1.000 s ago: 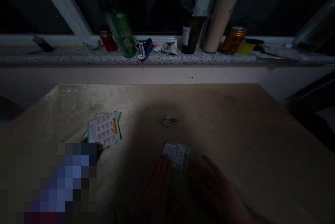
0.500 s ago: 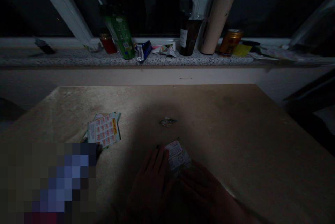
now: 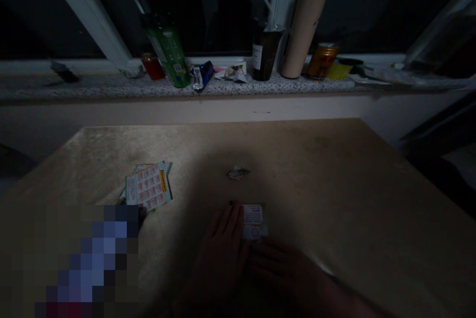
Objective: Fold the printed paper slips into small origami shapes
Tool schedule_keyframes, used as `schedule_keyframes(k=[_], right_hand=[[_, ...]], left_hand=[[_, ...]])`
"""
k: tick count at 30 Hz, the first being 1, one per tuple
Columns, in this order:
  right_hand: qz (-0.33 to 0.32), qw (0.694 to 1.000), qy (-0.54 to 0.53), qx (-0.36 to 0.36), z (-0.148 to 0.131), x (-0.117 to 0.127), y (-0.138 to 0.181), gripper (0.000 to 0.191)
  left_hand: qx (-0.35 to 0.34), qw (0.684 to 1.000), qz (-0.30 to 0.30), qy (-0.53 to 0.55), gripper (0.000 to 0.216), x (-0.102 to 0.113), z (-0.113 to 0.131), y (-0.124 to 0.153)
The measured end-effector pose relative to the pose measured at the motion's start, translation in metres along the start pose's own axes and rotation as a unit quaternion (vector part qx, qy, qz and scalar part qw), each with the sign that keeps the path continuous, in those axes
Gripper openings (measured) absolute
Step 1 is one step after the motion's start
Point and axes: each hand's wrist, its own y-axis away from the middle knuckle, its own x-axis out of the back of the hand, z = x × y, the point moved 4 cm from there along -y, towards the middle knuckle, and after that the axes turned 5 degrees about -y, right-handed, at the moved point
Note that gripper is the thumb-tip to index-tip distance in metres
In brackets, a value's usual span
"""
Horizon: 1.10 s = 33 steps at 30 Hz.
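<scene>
A small printed paper (image 3: 255, 221) with green edges lies on the tabletop in front of me. My left hand (image 3: 223, 248) lies flat along its left side, fingers stretched out and touching its edge. Across the paper's lower edge rests my right hand (image 3: 277, 266), fingers extended to the left and covering that part. Both hands are dim in shadow. Farther out lies a small crumpled or folded scrap of paper (image 3: 238, 173), apart from the hands. To the left is a loose pile of printed sheets (image 3: 148, 186) with rows of red and white boxes.
Beyond the table (image 3: 334, 184), a speckled windowsill (image 3: 226, 87) holds a green bottle (image 3: 173, 55), a dark cup (image 3: 266, 55) with a straw, a tall beige flask (image 3: 307, 26), an orange can (image 3: 323, 63) and wrappers. A pixelated block covers the lower left.
The printed paper has turned so its edges are straighter to me, and it has shifted slightly. Both hands have moved with it, the right one a little leftward.
</scene>
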Motion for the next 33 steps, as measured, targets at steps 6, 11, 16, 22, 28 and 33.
schedule_keyframes(k=[6, 11, 16, 22, 28, 33], right_hand=[[0.104, 0.993, 0.062, -0.005, 0.009, -0.010, 0.005, 0.037], [0.126, 0.986, 0.097, -0.053, 0.020, -0.006, 0.004, 0.043], [0.031, 0.996, 0.038, -0.079, 0.032, 0.010, -0.010, 0.059], [0.006, 0.996, 0.022, -0.085, 0.043, 0.007, -0.018, 0.056], [0.019, 0.995, 0.039, -0.090, 0.045, 0.003, -0.017, 0.048], [0.028, 0.995, 0.040, -0.083, 0.046, 0.004, -0.016, 0.052]], left_hand=[[0.008, 1.000, 0.000, 0.000, 0.052, 0.001, 0.001, 0.004], [0.005, 1.000, 0.001, -0.001, 0.053, 0.002, -0.002, 0.006], [0.010, 1.000, 0.005, 0.009, 0.050, 0.000, -0.006, 0.006], [0.013, 1.000, -0.005, 0.028, 0.056, 0.003, -0.011, 0.004], [-0.014, 0.999, -0.011, 0.044, 0.072, 0.005, -0.015, 0.003], [-0.058, 0.997, -0.013, 0.049, 0.060, 0.013, -0.016, -0.001]])
